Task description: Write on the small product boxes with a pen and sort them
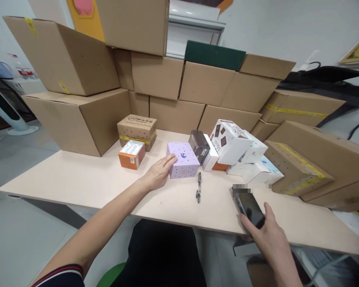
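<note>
A small lilac box [184,157] with dark specks sits near the middle of the table. My left hand [161,169] grips its left side, with fingers over the top edge and the thumb side low. In my right hand [267,229] is a black phone [249,207], held by its edges just over the front of the table, its dark screen facing up. Between the lilac box and the phone lies a black pen [199,187]. Right behind the lilac box stands a dark brown box [199,145].
White boxes [231,141] are piled on the right. Left of my hand stand an orange-and-white box [131,155] and a small brown carton [137,129]. Large cardboard cartons [155,77] wall the back, with more at both sides. The table's front edge [179,223] is close to my lap.
</note>
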A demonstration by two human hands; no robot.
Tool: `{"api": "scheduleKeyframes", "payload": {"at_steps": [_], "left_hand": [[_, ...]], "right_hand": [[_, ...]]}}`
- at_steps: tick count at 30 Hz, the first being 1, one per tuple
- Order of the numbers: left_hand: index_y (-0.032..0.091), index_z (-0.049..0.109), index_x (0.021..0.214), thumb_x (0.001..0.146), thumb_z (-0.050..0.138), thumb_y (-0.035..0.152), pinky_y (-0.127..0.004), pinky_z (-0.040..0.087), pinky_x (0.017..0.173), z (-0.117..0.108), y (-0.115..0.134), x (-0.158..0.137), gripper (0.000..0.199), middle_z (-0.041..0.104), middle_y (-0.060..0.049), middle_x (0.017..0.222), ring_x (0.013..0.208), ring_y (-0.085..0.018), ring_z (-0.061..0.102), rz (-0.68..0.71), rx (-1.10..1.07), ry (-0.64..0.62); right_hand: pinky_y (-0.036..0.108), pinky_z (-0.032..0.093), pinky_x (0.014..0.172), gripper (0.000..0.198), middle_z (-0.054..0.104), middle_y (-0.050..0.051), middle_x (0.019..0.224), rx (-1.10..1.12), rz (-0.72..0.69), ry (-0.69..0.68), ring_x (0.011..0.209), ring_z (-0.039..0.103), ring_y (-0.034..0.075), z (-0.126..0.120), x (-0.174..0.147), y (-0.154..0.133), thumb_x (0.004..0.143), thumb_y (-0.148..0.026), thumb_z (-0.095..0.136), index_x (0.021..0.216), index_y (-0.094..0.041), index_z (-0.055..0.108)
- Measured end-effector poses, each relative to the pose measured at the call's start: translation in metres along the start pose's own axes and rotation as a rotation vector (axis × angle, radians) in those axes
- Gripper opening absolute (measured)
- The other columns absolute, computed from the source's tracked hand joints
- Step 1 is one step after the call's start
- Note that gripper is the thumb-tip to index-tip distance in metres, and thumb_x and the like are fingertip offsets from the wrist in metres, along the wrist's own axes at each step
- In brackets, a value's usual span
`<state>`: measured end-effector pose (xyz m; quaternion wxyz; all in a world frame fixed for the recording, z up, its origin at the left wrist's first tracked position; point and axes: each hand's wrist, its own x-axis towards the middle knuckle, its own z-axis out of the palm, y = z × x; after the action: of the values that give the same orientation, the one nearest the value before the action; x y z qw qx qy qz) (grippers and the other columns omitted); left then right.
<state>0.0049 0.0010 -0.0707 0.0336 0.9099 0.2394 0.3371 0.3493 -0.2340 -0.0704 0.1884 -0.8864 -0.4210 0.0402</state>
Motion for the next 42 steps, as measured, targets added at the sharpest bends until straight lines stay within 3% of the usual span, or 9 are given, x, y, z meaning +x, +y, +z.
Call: {"api": "scheduleKeyframes", "payload": {"at_steps": [4, 6, 8, 10, 12, 15, 18, 23, 42], "left_hand": [[0.016, 0.035, 0.151, 0.078, 0.049, 0.002, -0.054, 0.042, 0.113, -0.008, 0.006, 0.006, 0.076, 0.038, -0.02, 0.155, 0.143, -0.032, 0.039, -0.062, 0.004, 0.014], [0.017, 0.044, 0.146, 0.078, 0.048, 0.0, -0.056, 0.042, 0.111, -0.012, 0.02, 0.005, 0.07, 0.045, -0.018, 0.151, 0.14, -0.032, 0.044, -0.138, -0.005, 0.132], [0.019, 0.056, 0.134, 0.079, 0.047, 0.001, -0.054, 0.042, 0.11, -0.012, 0.044, 0.0, 0.058, 0.058, -0.015, 0.137, 0.131, -0.03, 0.051, -0.241, -0.117, 0.339], [0.019, 0.067, 0.115, 0.083, 0.052, 0.008, -0.047, 0.05, 0.1, -0.005, 0.075, -0.01, 0.036, 0.068, -0.011, 0.114, 0.11, -0.026, 0.063, -0.384, -0.387, 0.491], [0.019, 0.07, 0.104, 0.088, 0.058, 0.021, -0.039, 0.055, 0.088, 0.006, 0.106, -0.018, 0.02, 0.071, -0.008, 0.098, 0.09, -0.021, 0.067, -0.655, -0.806, 0.542], [0.016, 0.073, 0.103, 0.084, 0.069, 0.035, -0.036, 0.054, 0.088, 0.025, 0.139, -0.021, 0.027, 0.073, -0.012, 0.108, 0.092, -0.022, 0.07, -0.935, -1.471, 0.522], [0.014, 0.075, 0.098, 0.078, 0.075, 0.037, -0.038, 0.051, 0.097, 0.034, 0.152, -0.014, 0.03, 0.075, -0.012, 0.105, 0.104, -0.027, 0.069, -0.936, -1.773, 0.592], [0.013, 0.075, 0.093, 0.079, 0.071, 0.038, -0.043, 0.044, 0.11, 0.028, 0.151, -0.007, 0.028, 0.076, -0.01, 0.102, 0.117, -0.03, 0.065, -0.98, -1.945, 0.584], [0.01, 0.073, 0.109, 0.085, 0.067, 0.037, -0.045, 0.043, 0.112, 0.027, 0.149, -0.008, 0.037, 0.076, -0.013, 0.11, 0.118, -0.032, 0.065, -0.952, -2.046, 0.522]], "right_hand": [[0.051, 0.045, 0.1, 0.105, 0.056, 0.024, 0.135, 0.266, -0.076, 0.064, 0.124, 0.055, 0.041, 0.009, -0.033, -0.026, 0.075, -0.071, 0.057, 0.156, -0.013, 0.026], [0.052, 0.042, 0.105, 0.102, 0.053, 0.02, 0.14, 0.409, -0.1, 0.099, 0.13, 0.051, 0.038, 0.017, -0.049, -0.045, 0.074, -0.068, 0.062, 0.156, -0.019, 0.027], [0.052, 0.04, 0.109, 0.098, 0.052, 0.017, 0.144, 0.545, -0.102, 0.116, 0.133, 0.049, 0.036, 0.027, -0.063, -0.065, 0.073, -0.063, 0.067, 0.155, -0.023, 0.03], [0.052, 0.039, 0.111, 0.096, 0.05, 0.015, 0.147, 0.68, -0.114, 0.115, 0.135, 0.049, 0.034, 0.04, -0.073, -0.084, 0.073, -0.058, 0.071, 0.154, -0.024, 0.032], [0.051, 0.038, 0.112, 0.094, 0.048, 0.015, 0.149, 0.79, -0.144, 0.117, 0.136, 0.048, 0.033, 0.052, -0.08, -0.103, 0.074, -0.053, 0.073, 0.153, -0.024, 0.032], [0.052, 0.04, 0.111, 0.091, 0.046, 0.017, 0.151, 0.872, -0.211, 0.185, 0.137, 0.047, 0.033, 0.069, -0.086, -0.129, 0.076, -0.049, 0.073, 0.153, -0.022, 0.032], [0.055, 0.043, 0.107, 0.088, 0.049, 0.02, 0.147, 0.851, -0.272, 0.295, 0.134, 0.05, 0.035, 0.079, -0.091, -0.15, 0.077, -0.047, 0.073, 0.151, -0.018, 0.034], [0.056, 0.045, 0.105, 0.082, 0.052, 0.024, 0.141, 0.72, -0.37, 0.414, 0.13, 0.052, 0.036, 0.088, -0.094, -0.163, 0.08, -0.046, 0.072, 0.148, -0.014, 0.039], [0.051, 0.05, 0.1, 0.083, 0.055, 0.023, 0.137, 0.57, -0.469, 0.511, 0.126, 0.055, 0.034, 0.09, -0.091, -0.162, 0.082, -0.045, 0.072, 0.15, -0.014, 0.036]]}}
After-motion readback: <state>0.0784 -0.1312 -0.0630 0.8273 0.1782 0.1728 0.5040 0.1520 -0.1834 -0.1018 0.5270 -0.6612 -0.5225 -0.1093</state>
